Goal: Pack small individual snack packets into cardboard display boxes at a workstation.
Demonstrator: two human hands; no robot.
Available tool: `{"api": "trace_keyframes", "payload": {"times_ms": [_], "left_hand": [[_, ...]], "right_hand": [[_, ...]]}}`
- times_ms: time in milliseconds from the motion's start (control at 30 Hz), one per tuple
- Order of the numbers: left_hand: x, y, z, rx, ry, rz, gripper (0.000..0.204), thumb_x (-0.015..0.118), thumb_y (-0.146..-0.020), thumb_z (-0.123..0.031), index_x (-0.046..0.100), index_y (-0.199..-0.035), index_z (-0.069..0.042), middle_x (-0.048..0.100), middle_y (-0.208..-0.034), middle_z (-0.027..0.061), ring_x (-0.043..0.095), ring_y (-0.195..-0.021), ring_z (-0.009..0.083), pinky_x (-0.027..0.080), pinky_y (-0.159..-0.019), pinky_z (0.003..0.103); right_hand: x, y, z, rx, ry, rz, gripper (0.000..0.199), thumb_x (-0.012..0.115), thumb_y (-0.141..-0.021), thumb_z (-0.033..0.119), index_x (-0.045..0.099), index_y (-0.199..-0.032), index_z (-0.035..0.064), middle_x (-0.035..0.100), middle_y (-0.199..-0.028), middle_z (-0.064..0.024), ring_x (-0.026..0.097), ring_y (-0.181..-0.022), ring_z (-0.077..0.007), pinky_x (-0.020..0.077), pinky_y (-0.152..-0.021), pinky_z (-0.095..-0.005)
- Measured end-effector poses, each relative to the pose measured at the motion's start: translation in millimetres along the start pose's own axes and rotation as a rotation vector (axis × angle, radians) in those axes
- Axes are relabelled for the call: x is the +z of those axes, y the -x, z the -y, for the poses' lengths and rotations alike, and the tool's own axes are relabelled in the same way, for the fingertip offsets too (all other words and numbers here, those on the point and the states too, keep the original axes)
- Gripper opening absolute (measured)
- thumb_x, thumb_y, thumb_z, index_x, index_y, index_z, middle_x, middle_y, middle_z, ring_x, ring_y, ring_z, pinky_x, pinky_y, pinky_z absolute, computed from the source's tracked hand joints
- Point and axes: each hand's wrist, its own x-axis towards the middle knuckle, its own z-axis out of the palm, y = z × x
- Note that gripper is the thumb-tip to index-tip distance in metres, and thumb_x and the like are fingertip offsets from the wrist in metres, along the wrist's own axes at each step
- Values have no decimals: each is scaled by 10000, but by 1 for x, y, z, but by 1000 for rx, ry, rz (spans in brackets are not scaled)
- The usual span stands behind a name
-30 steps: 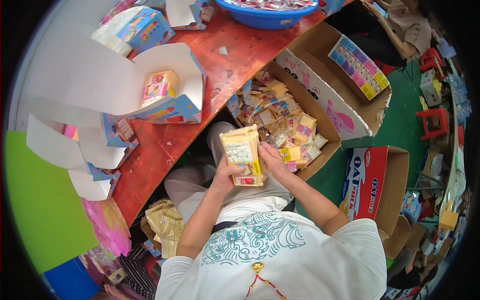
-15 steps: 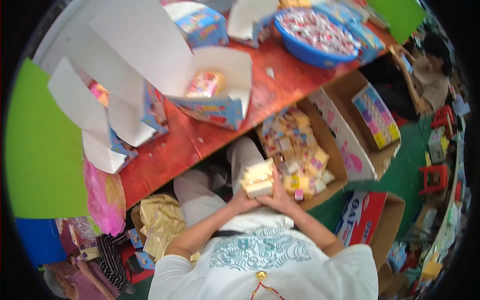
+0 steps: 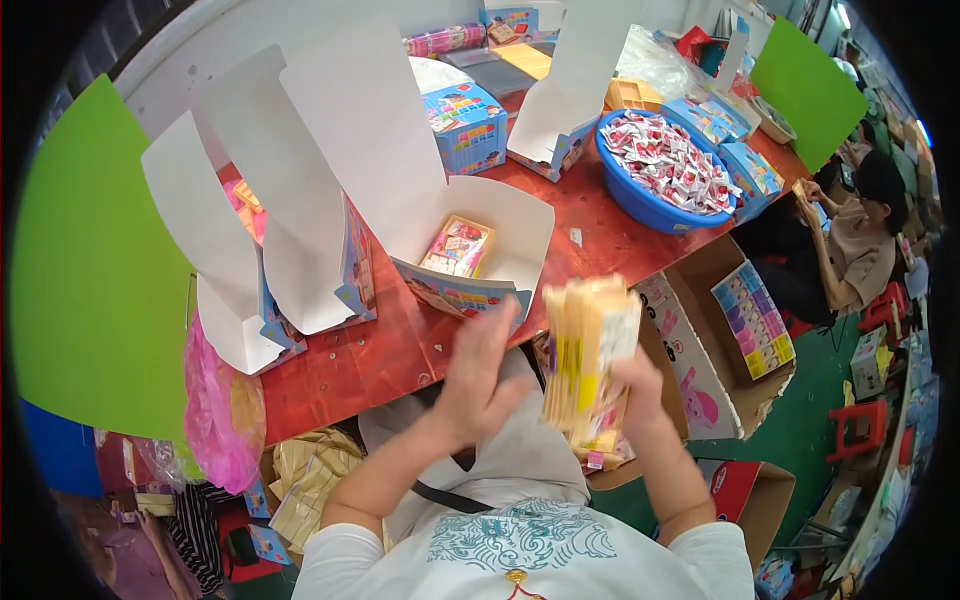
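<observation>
My right hand [image 3: 640,392] grips a thick stack of small yellowish flat packs [image 3: 580,345], held upright and somewhat blurred in front of the table edge. To its left, my left hand [image 3: 480,380] is raised with fingers spread and nothing in it, apart from the stack. Just beyond both hands stands an open blue printed carton [image 3: 455,290] with a white inside and a tall lid up. Inside it lies a small bundle of packs with pink and red print [image 3: 460,247]. Below the stack, more packs [image 3: 605,450] show in a cardboard box that my right arm partly hides.
On the red table [image 3: 400,345] stand more open cartons [image 3: 235,325] at left, a closed blue carton [image 3: 467,125] and a blue basin [image 3: 655,205] of small sachets. A pink plastic bag [image 3: 225,410] hangs at the left edge. Cardboard boxes [image 3: 700,395] and a seated person [image 3: 855,235] are at right.
The stack has risen from my lap toward the open carton, now in my right hand alone. My left hand has let go and moved up and left. The view has shifted.
</observation>
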Motion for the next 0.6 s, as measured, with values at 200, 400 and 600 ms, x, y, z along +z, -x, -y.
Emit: {"api": "trace_keyframes", "payload": {"times_ms": [200, 400, 600], "left_hand": [[-10, -39, 47, 29, -546, 104, 398, 612, -778, -160, 526, -1148, -40, 541, -1125, 118, 459, -1162, 312, 192, -1041, 547], [-17, -21, 61, 157, -495, -12, 201, 613, -753, -77, 583, -952, -77, 577, -939, 60, 536, -1013, 237, 220, -1047, 502], [-18, -21, 66, 225, -496, -30, 172, 613, -746, -70, 590, -914, -99, 544, -833, 37, 544, -915, 204, 275, -1002, 458]], "right_hand": [[25, -82, 47, 217, 68, -72, 520, 513, -813, 270, 501, -1221, -52, 644, -1063, -179, 668, -884, -269, 547, -799, -404], [22, -144, 43, 403, 3, -90, 383, 560, -829, 185, 550, -1146, -31, 650, -1001, -164, 672, -849, -263, 566, -753, -393], [39, -148, 32, 365, 639, -136, 433, 602, -790, 174, 550, -1179, -9, 647, -1012, -125, 663, -833, -211, 560, -713, -354]]}}
